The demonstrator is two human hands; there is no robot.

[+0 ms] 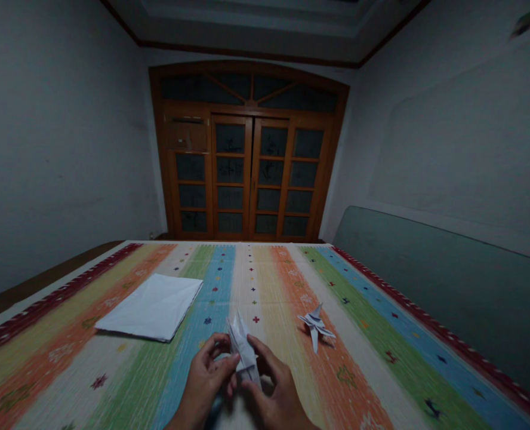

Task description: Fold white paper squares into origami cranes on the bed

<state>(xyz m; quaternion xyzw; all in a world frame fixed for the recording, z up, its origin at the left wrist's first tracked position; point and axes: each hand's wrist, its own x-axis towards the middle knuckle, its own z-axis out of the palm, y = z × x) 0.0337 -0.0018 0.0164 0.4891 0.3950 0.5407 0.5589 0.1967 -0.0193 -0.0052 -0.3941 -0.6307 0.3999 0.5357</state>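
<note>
Near the front of the table, my left hand and my right hand both grip a piece of folded white paper. Narrow and pointed, the paper has its tips directed away from me, with a slit between two points at the top. My left thumb and fingers pinch its left edge; the right fingers and thumb close on its right side. Its lower end is partly hidden by my fingers. To the right lies a folded paper crane, apart from both hands.
A stack of white square paper lies at the left on the striped tablecloth. Along the right side of the table stands a pale green panel or bench back. Wooden double doors with glass panes are at the far end.
</note>
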